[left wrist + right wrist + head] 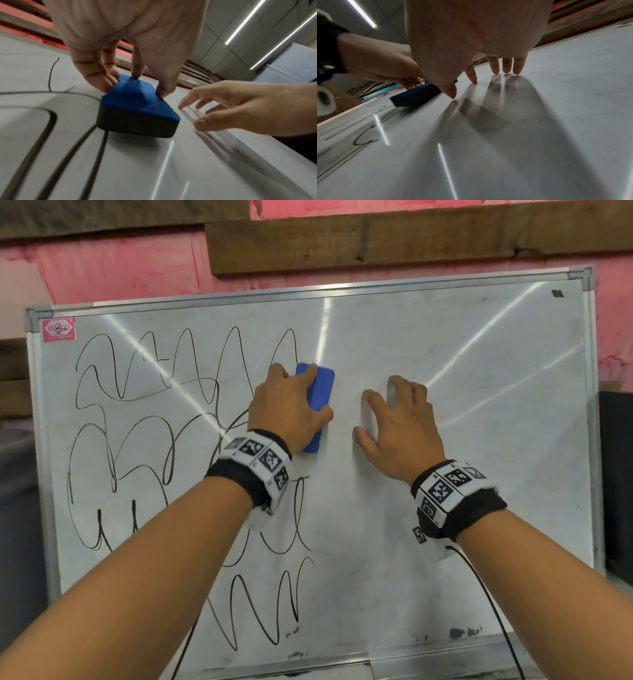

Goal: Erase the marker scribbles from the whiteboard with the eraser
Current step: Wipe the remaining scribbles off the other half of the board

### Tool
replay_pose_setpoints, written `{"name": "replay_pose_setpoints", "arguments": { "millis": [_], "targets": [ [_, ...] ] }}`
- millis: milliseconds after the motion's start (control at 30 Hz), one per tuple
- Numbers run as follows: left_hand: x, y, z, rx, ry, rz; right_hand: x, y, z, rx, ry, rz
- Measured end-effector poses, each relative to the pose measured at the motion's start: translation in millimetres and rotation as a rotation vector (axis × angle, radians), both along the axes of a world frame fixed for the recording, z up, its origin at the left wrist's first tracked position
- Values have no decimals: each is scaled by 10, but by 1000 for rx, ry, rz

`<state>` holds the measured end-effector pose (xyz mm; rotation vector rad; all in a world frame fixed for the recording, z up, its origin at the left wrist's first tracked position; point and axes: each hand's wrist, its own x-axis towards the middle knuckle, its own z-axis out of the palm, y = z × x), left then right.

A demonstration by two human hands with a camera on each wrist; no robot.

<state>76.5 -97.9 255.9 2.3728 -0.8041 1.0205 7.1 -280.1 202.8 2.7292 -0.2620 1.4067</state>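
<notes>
A framed whiteboard [479, 440] leans against the wall, its left half covered in black marker scribbles [144, 412] and its right half wiped. My left hand [291, 405] grips a blue eraser [317, 392] with a dark felt base [137, 120], pressing it flat on the board at the right edge of the scribbles. The thumb and fingers [96, 75] curl round the eraser's sides. My right hand [397, 419] rests just right of it, fingers spread and straight, fingertips [506, 69] touching the bare board.
Pink wall with dark wooden planks [376, 241] runs above the board. Small marker smudges [464, 632] sit near the bottom frame. A black cable [493, 611] hangs from my right wristband. A dark object [616, 474] stands beyond the board's right edge.
</notes>
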Motion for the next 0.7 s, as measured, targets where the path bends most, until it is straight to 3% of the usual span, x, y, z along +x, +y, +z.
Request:
{"name": "replay_pose_setpoints", "arguments": {
  "millis": [133,333,600,700],
  "targets": [
    [11,-7,171,-1,19,-6,11,6,-34,13,-17,13],
    [-51,72,-129,50,32,-23,30,26,-101,16,-21,-4],
    [175,51,464,-51,-9,34,146,135,36,17,-63,-11],
    [167,37,454,-64,4,38,178,132,72,16,-81,-13]
  ]
}}
